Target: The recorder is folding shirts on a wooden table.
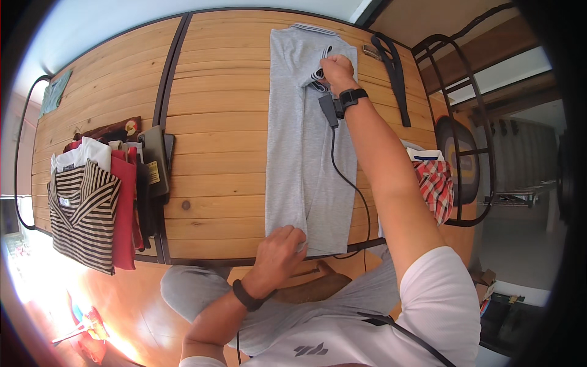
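A light grey shirt (286,140) lies on the wooden table, folded into a long narrow strip. Its collar end (315,30), edged with stripes, points to the far side. My right hand (338,71) is closed on the sleeve, whose black-and-white striped cuff sticks out beside the fingers. At the near end, my left hand (280,252) is closed, pinching the shirt's lower edge by the table's front. A black strap with a small dark device (329,110) and a cable is on my right wrist; the cable runs down over the shirt.
Folded clothes (85,202), a striped top uppermost, lie stacked on the left beside a dark phone-like item (156,162). A dark belt-like strip (394,76) lies far right. Red checked cloth (433,183) rests beyond my right arm, near a black metal rail (474,128).
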A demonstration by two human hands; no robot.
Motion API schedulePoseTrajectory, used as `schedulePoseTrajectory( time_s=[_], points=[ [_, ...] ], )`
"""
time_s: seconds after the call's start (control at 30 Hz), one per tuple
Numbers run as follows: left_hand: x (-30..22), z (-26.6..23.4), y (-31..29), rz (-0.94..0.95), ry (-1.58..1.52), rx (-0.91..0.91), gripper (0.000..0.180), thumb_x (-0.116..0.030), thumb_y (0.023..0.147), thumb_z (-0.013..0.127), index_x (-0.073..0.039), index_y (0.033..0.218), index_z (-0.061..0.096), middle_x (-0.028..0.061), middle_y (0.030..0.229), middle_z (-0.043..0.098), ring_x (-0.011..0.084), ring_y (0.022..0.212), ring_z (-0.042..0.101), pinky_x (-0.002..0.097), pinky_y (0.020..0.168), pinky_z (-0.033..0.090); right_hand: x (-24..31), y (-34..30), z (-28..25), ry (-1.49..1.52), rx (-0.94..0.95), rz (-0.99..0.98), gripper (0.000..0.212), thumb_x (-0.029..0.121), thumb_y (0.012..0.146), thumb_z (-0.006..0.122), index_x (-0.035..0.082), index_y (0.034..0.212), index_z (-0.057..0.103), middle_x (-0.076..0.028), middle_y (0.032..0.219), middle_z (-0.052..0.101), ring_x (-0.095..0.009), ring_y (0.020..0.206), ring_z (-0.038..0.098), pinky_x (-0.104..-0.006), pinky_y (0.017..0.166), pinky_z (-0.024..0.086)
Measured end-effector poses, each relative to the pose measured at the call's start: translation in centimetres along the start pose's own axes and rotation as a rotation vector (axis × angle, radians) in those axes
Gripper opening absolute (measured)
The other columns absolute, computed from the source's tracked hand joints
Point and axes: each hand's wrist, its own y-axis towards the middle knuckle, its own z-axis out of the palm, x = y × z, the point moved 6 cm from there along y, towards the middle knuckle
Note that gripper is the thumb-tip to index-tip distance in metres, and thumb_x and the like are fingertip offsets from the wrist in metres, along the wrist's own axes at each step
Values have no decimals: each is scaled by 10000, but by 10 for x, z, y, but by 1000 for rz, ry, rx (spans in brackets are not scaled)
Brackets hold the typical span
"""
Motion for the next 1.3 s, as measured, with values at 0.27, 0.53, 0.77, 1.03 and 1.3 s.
schedulePoseTrajectory(
  time_s=[0.27, 0.53, 0.77, 1.03, 1.3],
  points=[
    [-1, -3, 0, -2, 6, 44, 221, -48, 761, 739, -71, 922, 589, 95, 837, 577, 312, 795, 597, 418, 675, 491, -19, 6, -12, -81, -46, 86, 174, 84, 841, 668, -21, 978, 646, -128, 924, 676, -217, 694, 693, -320, 534, 610],
    [3, 2, -2, -9, 8, 62, 258, -46, 741, 742, -73, 929, 567, 104, 832, 560, 322, 800, 593, 425, 670, 487, 24, 4, -12, -694, -339, -674, 263, 197, 808, 683, -13, 966, 676, -209, 925, 703, -339, 775, 699, -422, 719, 569],
    [12, 6, -9, -63, -68, 112, 288, -36, 718, 737, -68, 946, 564, 109, 850, 565, 332, 820, 599, 429, 683, 488, 71, 27, 61, -662, 210, -695, 163, 204, 786, 632, 82, 851, 719, -178, 919, 720, -368, 898, 680, -423, 811, 531],
    [21, 12, -12, -21, -75, 201, 257, -67, 749, 706, -53, 970, 577, 113, 885, 545, 314, 829, 589, 414, 680, 492, 72, 85, 113, -657, 280, -669, 214, 220, 786, 653, 64, 903, 740, -171, 822, 721, -342, 819, 700, -391, 786, 548],
    [17, 4, -10, 32, -71, 254, 173, -87, 794, 662, -51, 943, 582, 89, 853, 501, 256, 802, 560, 366, 651, 476, 56, 135, 140, -683, 374, -588, 298, 297, 828, 703, 49, 665, 684, -110, 579, 633, -259, 553, 641, -394, 587, 507]
  ],
)
